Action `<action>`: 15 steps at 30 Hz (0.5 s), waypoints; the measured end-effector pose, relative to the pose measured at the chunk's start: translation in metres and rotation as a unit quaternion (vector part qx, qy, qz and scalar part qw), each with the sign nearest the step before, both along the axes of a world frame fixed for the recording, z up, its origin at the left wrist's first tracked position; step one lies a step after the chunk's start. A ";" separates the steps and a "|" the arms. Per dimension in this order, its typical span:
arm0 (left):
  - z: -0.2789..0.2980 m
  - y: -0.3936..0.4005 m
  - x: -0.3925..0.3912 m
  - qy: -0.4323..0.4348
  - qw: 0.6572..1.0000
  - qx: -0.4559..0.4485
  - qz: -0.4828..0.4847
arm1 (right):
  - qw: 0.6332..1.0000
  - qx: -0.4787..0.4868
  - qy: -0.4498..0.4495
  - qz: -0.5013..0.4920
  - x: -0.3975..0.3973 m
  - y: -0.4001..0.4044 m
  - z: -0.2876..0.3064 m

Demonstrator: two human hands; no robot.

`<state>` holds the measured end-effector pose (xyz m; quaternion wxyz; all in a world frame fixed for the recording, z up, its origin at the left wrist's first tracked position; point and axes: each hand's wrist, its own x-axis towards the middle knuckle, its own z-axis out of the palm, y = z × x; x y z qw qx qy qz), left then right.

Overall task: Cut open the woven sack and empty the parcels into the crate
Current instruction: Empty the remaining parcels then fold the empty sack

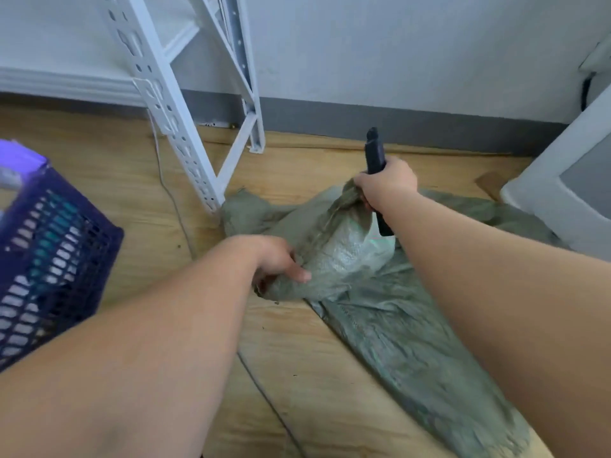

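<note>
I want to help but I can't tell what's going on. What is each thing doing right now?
Sack: lies crumpled on the floor, one end lifted by both hands.
Cutter: gripped in the right hand, whether a blade is out can't be seen.
Right hand: holds the cutter and a bunch of sack.
Left hand: grips the sack's edge.
Crate: stands tilted at the left.

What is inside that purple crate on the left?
Through the lattice wall of the purple crate, pale and teal shapes show, probably parcels. The wall and the picture's edge hide what they are, and how full it is.
</note>
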<state>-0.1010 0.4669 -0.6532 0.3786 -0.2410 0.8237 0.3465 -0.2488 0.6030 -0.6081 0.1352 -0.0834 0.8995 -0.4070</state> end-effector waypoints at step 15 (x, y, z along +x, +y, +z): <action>-0.104 -0.051 0.035 0.109 0.731 0.196 0.644 | 0.928 0.343 -0.041 0.141 0.037 -0.014 -0.062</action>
